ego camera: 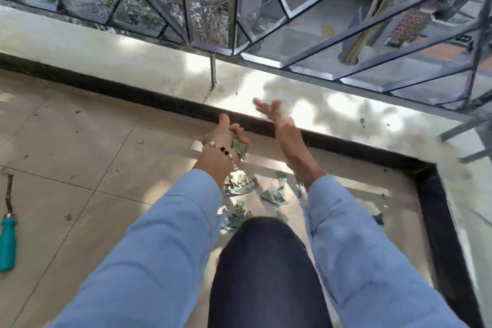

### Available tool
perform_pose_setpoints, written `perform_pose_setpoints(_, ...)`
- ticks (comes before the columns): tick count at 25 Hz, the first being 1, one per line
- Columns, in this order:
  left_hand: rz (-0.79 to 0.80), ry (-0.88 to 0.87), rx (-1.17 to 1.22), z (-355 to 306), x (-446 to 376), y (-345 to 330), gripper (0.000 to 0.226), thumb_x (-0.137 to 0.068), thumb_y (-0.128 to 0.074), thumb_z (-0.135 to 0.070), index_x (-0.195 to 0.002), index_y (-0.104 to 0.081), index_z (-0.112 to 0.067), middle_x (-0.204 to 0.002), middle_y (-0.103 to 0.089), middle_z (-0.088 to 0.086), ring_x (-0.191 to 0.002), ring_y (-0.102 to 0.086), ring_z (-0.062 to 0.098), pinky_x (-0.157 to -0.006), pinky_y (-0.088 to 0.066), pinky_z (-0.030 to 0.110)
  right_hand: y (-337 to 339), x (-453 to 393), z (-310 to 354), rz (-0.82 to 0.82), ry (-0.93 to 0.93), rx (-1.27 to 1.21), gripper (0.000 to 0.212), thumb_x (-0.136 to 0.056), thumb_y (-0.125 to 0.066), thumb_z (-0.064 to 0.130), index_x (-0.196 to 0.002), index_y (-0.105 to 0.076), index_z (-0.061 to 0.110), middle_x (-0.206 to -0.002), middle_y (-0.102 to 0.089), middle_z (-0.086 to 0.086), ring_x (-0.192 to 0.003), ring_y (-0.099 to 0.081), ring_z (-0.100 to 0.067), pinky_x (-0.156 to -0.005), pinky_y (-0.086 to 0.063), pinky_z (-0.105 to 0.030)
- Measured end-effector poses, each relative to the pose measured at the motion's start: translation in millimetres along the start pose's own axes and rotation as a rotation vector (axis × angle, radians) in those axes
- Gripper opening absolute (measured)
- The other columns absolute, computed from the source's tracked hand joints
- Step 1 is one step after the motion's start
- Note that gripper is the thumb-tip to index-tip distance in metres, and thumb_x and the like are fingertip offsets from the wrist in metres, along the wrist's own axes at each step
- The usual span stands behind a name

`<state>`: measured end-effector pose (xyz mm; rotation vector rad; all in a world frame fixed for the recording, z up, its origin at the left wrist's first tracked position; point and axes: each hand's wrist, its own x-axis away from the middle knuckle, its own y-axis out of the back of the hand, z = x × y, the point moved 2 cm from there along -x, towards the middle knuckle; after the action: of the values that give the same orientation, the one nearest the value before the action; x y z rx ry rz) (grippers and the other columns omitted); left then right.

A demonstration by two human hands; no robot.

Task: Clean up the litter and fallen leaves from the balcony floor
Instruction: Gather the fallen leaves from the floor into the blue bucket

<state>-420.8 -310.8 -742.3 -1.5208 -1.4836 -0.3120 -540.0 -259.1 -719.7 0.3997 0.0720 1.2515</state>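
A person crouched on a tiled balcony floor [80, 157] gathers litter beside the dark curb [165, 100] that borders the tiles. The left hand [226, 138], wrist ringed by a beaded bracelet [221, 149], pinches a crumpled greenish scrap [239, 145] just short of the curb, thumb up and fingers curled round it, apparently to keep collected pieces together. The right hand [277, 120] is lifted over the curb with fingers spread and holding nothing; it is blurred, so its exact pose is hard to read. More torn scraps and leaves [241, 184] lie on the tiles on the near side of the curb, between the blue sleeves and ahead of a dark-clad knee [266, 261]. Beyond the curb, a pale ledge [106, 50] runs under a metal railing [292, 21]. The curb turns a corner to the right of the litter, hemming it in; open tile stretches leftward, where a teal-handled tool [8, 242] lies well away from the curb.
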Motion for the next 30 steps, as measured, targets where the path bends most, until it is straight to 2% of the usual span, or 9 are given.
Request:
perform_pose_setpoints(3, -0.066, 0.031, -0.118, 11, -16, 29, 0.05, -0.099, -0.042, -0.048, -0.059, -0.037, -0.018, -0.034, -0.037, -0.006, -0.023, -0.027, 0.006, -0.028, -0.021, 0.01, 42, -2, -101, -0.344, -0.283, 0.311, 0.029, -0.094, -0.049, 0.024, -0.115, -0.064, 0.011, -0.117, -0.065, -0.015, -0.114, -0.056, -0.029, -0.097, -0.041, -0.034)
perform_pose_setpoints(5, -0.162, 0.029, -0.168, 13, -24, 57, 0.051, -0.096, -0.049, -0.048, -0.058, -0.041, -0.016, -0.04, -0.04, -0.004, -0.024, -0.028, 0.007, -0.029, -0.02, 0.011, 45, 2, -161, -0.228, -0.415, 0.582, 0.033, -0.092, -0.05, 0.02, -0.123, -0.059, 0.019, -0.127, -0.057, -0.015, -0.12, -0.047, -0.031, -0.099, -0.034, -0.034)
perform_pose_setpoints(8, -0.218, 0.011, -0.176, 13, -33, 87, 0.048, -0.091, -0.057, -0.049, -0.06, -0.046, -0.014, -0.047, -0.045, -0.002, -0.025, -0.032, 0.008, -0.03, -0.021, 0.011, 29, 7, -203, -0.115, -0.326, 0.91, 0.028, -0.091, -0.054, 0.019, -0.118, -0.061, 0.016, -0.123, -0.058, -0.013, -0.116, -0.046, -0.031, -0.093, -0.03, -0.034)
perform_pose_setpoints(13, -0.314, 0.036, -0.163, 19, -44, 121, 0.046, -0.091, -0.057, -0.05, -0.066, -0.05, -0.012, -0.056, -0.046, -0.001, -0.028, -0.029, 0.009, -0.032, -0.022, 0.013, 5, 8, -171, -0.449, -0.093, 0.632, 0.026, -0.079, -0.057, -0.008, -0.091, -0.075, 0.007, -0.093, -0.071, -0.013, -0.09, -0.059, -0.028, -0.072, -0.036, -0.025)
perform_pose_setpoints(15, -0.347, 0.057, -0.123, 26, -47, 130, 0.046, -0.091, -0.057, -0.05, -0.067, -0.05, -0.012, -0.057, -0.046, -0.001, -0.027, -0.031, 0.009, -0.032, -0.023, 0.012, -27, 1, -151, -0.326, 0.071, 0.542, 0.021, -0.081, -0.06, -0.004, -0.096, -0.073, 0.003, -0.096, -0.07, -0.015, -0.091, -0.059, -0.032, -0.077, -0.04, -0.029)
perform_pose_setpoints(17, -0.382, 0.056, -0.113, 29, -44, 137, 0.044, -0.091, -0.059, -0.048, -0.071, -0.053, -0.009, -0.058, -0.048, 0.001, -0.028, -0.033, 0.009, -0.032, -0.026, 0.013, -65, -6, -141, -0.062, 0.006, 0.431, 0.024, -0.087, -0.061, 0.015, -0.108, -0.067, 0.003, -0.11, -0.065, -0.016, -0.104, -0.056, -0.035, -0.085, -0.042, -0.035)
perform_pose_setpoints(21, -0.403, 0.024, -0.147, 22, -38, 144, 0.046, -0.093, -0.057, -0.045, -0.073, -0.057, -0.004, -0.057, -0.049, 0.005, -0.03, -0.032, 0.011, -0.035, -0.028, 0.013, -127, -2, -147, 0.251, 0.151, 0.986, 0.041, -0.094, -0.051, 0.039, -0.132, -0.05, 0.024, -0.143, -0.04, 0.001, -0.127, -0.033, -0.029, -0.099, -0.031, -0.04)
perform_pose_setpoints(26, -0.424, 0.006, -0.177, 22, -43, 159, 0.047, -0.093, -0.056, -0.048, -0.076, -0.058, -0.004, -0.062, -0.055, 0.007, -0.037, -0.04, 0.015, -0.037, -0.034, 0.018, -133, -7, -152, 0.227, -0.002, 0.669, 0.03, -0.093, -0.049, 0.008, -0.12, -0.061, 0.001, -0.126, -0.058, -0.016, -0.119, -0.05, -0.029, -0.1, -0.035, -0.03)
perform_pose_setpoints(30, -0.329, 0.025, -0.175, 31, -51, 156, 0.056, -0.084, -0.058, -0.062, -0.078, -0.06, -0.006, -0.062, -0.056, 0.007, -0.041, -0.043, 0.018, -0.041, -0.037, 0.022, -106, -9, -122, 0.067, -0.19, -0.09, 0.025, -0.08, -0.061, -0.015, -0.086, -0.071, 0.007, -0.081, -0.072, 0.0, -0.078, -0.067, -0.013, -0.079, -0.054, -0.029)
